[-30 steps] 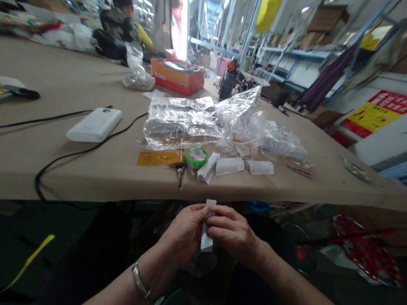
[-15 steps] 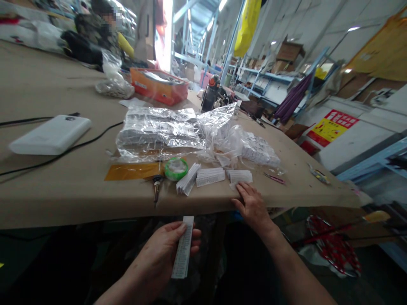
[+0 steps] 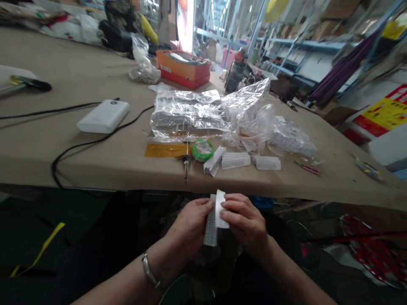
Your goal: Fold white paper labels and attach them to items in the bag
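While the left hand [image 3: 190,220] pinches a printed strip [image 3: 210,237] by its side, apparently leaving lettering visible | right hand [image 3: 246,218] grips a white strip [image 3: 221,223] alongside, before the tabletop [image 3: 111,165] | stacks [image 3: 235,160] sit near its edge, presumably for reach

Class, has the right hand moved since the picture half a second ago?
Yes: the right hand has drawn back and leftward, away from the rightmost loose paper stack on the table.
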Tool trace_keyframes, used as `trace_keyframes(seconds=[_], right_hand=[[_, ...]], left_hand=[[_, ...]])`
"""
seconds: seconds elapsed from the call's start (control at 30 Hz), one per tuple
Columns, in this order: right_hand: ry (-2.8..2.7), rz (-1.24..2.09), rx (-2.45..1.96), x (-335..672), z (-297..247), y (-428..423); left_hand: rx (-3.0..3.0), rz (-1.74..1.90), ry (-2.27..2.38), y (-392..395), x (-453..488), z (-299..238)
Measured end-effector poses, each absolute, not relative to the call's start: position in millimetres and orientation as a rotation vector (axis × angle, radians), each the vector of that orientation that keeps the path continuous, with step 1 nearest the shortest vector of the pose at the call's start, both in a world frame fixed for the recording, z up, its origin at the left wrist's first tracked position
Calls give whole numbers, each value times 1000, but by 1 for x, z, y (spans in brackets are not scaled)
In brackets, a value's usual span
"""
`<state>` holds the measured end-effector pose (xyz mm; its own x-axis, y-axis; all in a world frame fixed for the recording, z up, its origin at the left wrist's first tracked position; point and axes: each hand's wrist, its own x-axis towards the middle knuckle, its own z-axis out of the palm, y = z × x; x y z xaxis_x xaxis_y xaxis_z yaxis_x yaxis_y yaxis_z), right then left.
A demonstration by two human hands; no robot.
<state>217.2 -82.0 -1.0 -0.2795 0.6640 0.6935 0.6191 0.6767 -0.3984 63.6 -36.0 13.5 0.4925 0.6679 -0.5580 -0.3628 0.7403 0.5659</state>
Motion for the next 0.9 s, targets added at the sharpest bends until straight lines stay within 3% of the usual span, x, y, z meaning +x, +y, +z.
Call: trace_keyframes(seconds=[0.9], right_hand=[[-2255, 158, -887, 193, -7, -78]], left_hand=[[325, 763, 772, -39, 50, 10]])
